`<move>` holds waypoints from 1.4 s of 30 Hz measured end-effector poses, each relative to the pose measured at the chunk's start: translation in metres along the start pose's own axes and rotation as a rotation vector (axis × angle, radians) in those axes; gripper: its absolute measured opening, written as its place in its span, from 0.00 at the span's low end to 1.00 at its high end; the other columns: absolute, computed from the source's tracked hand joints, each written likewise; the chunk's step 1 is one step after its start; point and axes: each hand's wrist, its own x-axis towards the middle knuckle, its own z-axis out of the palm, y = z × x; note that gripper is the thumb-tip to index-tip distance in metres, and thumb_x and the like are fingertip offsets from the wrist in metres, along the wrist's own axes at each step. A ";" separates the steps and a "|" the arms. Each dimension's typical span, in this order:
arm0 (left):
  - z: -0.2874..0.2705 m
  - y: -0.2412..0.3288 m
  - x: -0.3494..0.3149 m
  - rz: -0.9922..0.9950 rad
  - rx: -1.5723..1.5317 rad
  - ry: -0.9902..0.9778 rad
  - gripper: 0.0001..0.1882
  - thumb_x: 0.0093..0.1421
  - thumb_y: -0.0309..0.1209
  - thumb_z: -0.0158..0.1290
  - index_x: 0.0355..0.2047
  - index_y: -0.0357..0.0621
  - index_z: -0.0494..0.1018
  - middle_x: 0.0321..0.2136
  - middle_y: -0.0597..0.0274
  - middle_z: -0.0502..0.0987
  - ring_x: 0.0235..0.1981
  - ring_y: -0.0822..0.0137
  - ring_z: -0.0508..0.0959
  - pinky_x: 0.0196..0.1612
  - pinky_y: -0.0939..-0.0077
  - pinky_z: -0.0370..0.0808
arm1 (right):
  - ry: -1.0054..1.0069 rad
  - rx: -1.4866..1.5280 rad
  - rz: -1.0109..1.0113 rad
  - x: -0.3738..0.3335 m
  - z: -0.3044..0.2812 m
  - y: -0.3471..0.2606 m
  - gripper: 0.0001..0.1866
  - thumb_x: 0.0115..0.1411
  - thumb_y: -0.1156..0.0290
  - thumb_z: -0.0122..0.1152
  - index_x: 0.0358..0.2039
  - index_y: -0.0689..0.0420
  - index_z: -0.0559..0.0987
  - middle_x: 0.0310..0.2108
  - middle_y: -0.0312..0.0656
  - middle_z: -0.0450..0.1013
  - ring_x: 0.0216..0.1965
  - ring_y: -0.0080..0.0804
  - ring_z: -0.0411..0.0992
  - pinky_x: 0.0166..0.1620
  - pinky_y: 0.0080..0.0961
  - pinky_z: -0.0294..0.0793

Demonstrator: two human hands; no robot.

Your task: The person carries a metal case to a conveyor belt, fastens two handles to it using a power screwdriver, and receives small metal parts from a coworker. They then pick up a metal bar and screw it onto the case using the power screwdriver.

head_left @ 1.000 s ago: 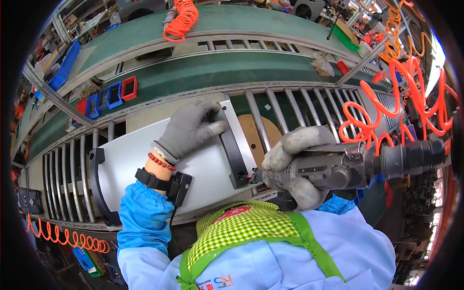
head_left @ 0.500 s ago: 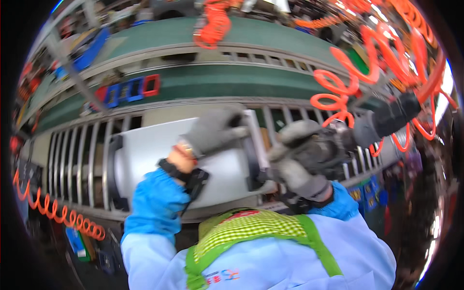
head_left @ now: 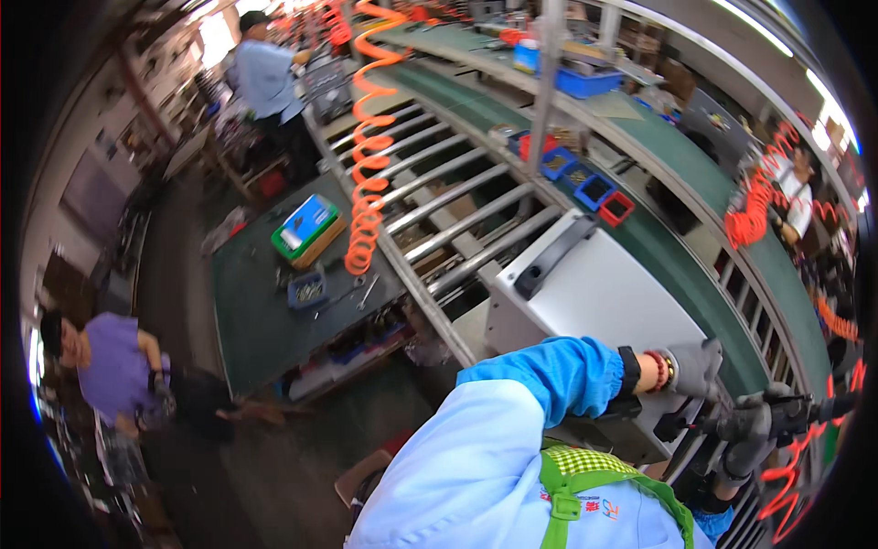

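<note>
A pale silver-white metal case (head_left: pixel 608 291) lies on the roller conveyor, with a black handle (head_left: pixel 554 256) along its far-left end. My left hand (head_left: pixel 693 368), in a grey glove, is at the case's right end. Its fingers look curled, and whatever they hold is too small to make out. Just right of the case, my right hand (head_left: pixel 748 428), also gloved, is closed round a black power screwdriver (head_left: pixel 794 416). The tool's body points to the right, and its tip end is near a black part (head_left: pixel 670 426) at the case's near-right corner.
Steel rollers (head_left: pixel 457 233) run off to the far left beneath an orange coiled hose (head_left: pixel 368 183). Blue and red bins (head_left: pixel 576 178) stand behind the case. A green-topped side table (head_left: pixel 265 320) bears a box (head_left: pixel 308 229) and a parts tray (head_left: pixel 307 290). Other people (head_left: pixel 114 366) are nearby.
My view has swung to the left, so the case and both hands now appear toward the right. The side table and other people have come into view. The screwdriver remains in my right hand.
</note>
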 end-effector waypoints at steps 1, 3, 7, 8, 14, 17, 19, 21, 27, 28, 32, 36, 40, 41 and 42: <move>0.007 0.005 -0.010 -0.047 -0.148 -0.096 0.53 0.52 0.47 0.59 0.66 0.31 0.42 0.41 0.34 0.77 0.45 0.40 0.77 0.46 0.57 0.75 | 0.008 -0.005 -0.018 0.001 -0.001 0.001 0.22 0.57 0.70 0.51 0.53 0.61 0.66 0.30 0.40 0.69 0.32 0.29 0.70 0.37 0.25 0.72; 0.021 0.016 -0.028 -0.007 -0.267 0.032 0.55 0.51 0.41 0.60 0.68 0.33 0.37 0.40 0.34 0.77 0.42 0.41 0.78 0.44 0.57 0.76 | 0.010 0.041 0.053 0.004 -0.002 0.002 0.24 0.59 0.68 0.53 0.55 0.62 0.66 0.31 0.40 0.69 0.35 0.30 0.71 0.40 0.25 0.71; 0.024 0.022 -0.048 -0.233 -0.795 -0.057 0.54 0.54 0.33 0.58 0.69 0.40 0.32 0.34 0.39 0.78 0.23 0.50 0.81 0.25 0.58 0.80 | -0.110 0.116 -0.040 0.011 0.001 0.000 0.19 0.63 0.67 0.54 0.53 0.59 0.68 0.30 0.39 0.72 0.31 0.24 0.71 0.28 0.19 0.71; 0.024 0.022 -0.051 -0.206 -0.802 -0.038 0.54 0.54 0.33 0.58 0.69 0.40 0.32 0.34 0.39 0.78 0.23 0.50 0.81 0.25 0.58 0.80 | -0.090 0.080 -0.044 0.013 0.002 -0.001 0.19 0.63 0.67 0.54 0.53 0.59 0.68 0.30 0.39 0.72 0.31 0.24 0.71 0.28 0.19 0.71; 0.042 0.011 -0.044 -0.062 -0.541 0.194 0.30 0.49 0.33 0.61 0.51 0.36 0.65 0.32 0.45 0.79 0.27 0.55 0.81 0.29 0.63 0.78 | -0.310 0.062 -0.060 0.023 0.009 -0.009 0.23 0.61 0.67 0.53 0.55 0.63 0.67 0.31 0.41 0.71 0.32 0.28 0.70 0.37 0.25 0.71; 0.050 0.005 -0.039 -0.058 -0.477 0.345 0.25 0.46 0.36 0.62 0.43 0.35 0.72 0.36 0.45 0.79 0.37 0.53 0.81 0.40 0.61 0.77 | -0.374 0.075 0.081 0.025 0.014 -0.016 0.22 0.61 0.69 0.53 0.55 0.63 0.67 0.31 0.41 0.71 0.31 0.28 0.70 0.37 0.26 0.71; 0.049 0.001 -0.041 -0.044 -0.613 0.323 0.25 0.47 0.37 0.61 0.44 0.36 0.73 0.38 0.46 0.79 0.39 0.52 0.80 0.41 0.60 0.76 | -0.356 0.054 0.025 0.022 0.021 -0.017 0.22 0.62 0.70 0.53 0.56 0.61 0.66 0.31 0.40 0.70 0.31 0.27 0.71 0.34 0.23 0.72; 0.045 -0.001 -0.047 -0.095 -0.578 0.382 0.24 0.48 0.37 0.61 0.44 0.36 0.73 0.38 0.46 0.79 0.38 0.51 0.80 0.41 0.60 0.76 | -0.347 0.088 -0.005 0.019 0.030 -0.015 0.22 0.62 0.71 0.53 0.56 0.59 0.66 0.31 0.38 0.70 0.31 0.26 0.72 0.31 0.20 0.72; 0.024 -0.006 -0.067 -0.122 -0.436 0.519 0.25 0.52 0.39 0.60 0.45 0.34 0.71 0.41 0.41 0.77 0.44 0.44 0.78 0.47 0.59 0.74 | -0.320 0.151 -0.090 0.020 0.044 -0.012 0.23 0.61 0.69 0.54 0.56 0.62 0.66 0.33 0.41 0.70 0.31 0.27 0.70 0.38 0.25 0.72; 0.019 -0.005 -0.067 -0.236 -0.420 0.503 0.30 0.52 0.41 0.61 0.47 0.31 0.68 0.43 0.38 0.76 0.46 0.44 0.77 0.48 0.58 0.74 | -0.351 0.098 -0.051 0.021 0.044 -0.013 0.24 0.60 0.69 0.54 0.55 0.62 0.66 0.33 0.41 0.70 0.32 0.27 0.70 0.40 0.26 0.72; 0.005 -0.001 -0.078 -0.320 -0.363 0.507 0.38 0.52 0.41 0.60 0.55 0.26 0.61 0.45 0.36 0.75 0.49 0.44 0.76 0.49 0.59 0.74 | -0.408 0.059 -0.092 0.028 0.049 -0.011 0.25 0.58 0.69 0.55 0.55 0.63 0.66 0.33 0.40 0.68 0.34 0.28 0.70 0.42 0.28 0.71; 0.009 -0.016 -0.142 0.050 -0.466 0.774 0.33 0.54 0.39 0.56 0.58 0.37 0.62 0.44 0.41 0.77 0.45 0.48 0.78 0.50 0.60 0.75 | -0.498 0.168 -0.037 0.044 0.045 -0.003 0.26 0.57 0.70 0.56 0.55 0.63 0.66 0.34 0.41 0.68 0.34 0.28 0.70 0.42 0.28 0.71; 0.055 -0.078 -0.290 -0.053 -1.040 0.560 0.24 0.67 0.42 0.49 0.56 0.41 0.65 0.43 0.54 0.76 0.41 0.66 0.80 0.44 0.68 0.79 | -0.543 0.343 0.032 0.073 0.027 -0.002 0.26 0.60 0.69 0.55 0.58 0.62 0.64 0.33 0.41 0.69 0.32 0.28 0.70 0.33 0.26 0.74; 0.077 -0.092 -0.330 -0.320 -1.288 0.716 0.23 0.68 0.42 0.47 0.56 0.39 0.65 0.44 0.52 0.76 0.40 0.64 0.79 0.45 0.68 0.79 | -0.562 0.304 0.000 0.080 0.024 -0.001 0.26 0.61 0.69 0.54 0.58 0.62 0.64 0.32 0.41 0.69 0.30 0.28 0.69 0.30 0.25 0.73; 0.095 -0.108 -0.370 -0.474 -1.559 0.805 0.23 0.68 0.40 0.47 0.56 0.37 0.63 0.49 0.47 0.73 0.47 0.58 0.78 0.51 0.64 0.77 | -0.641 0.395 -0.006 0.086 0.023 -0.001 0.25 0.62 0.69 0.53 0.59 0.62 0.64 0.32 0.42 0.69 0.29 0.28 0.69 0.27 0.25 0.72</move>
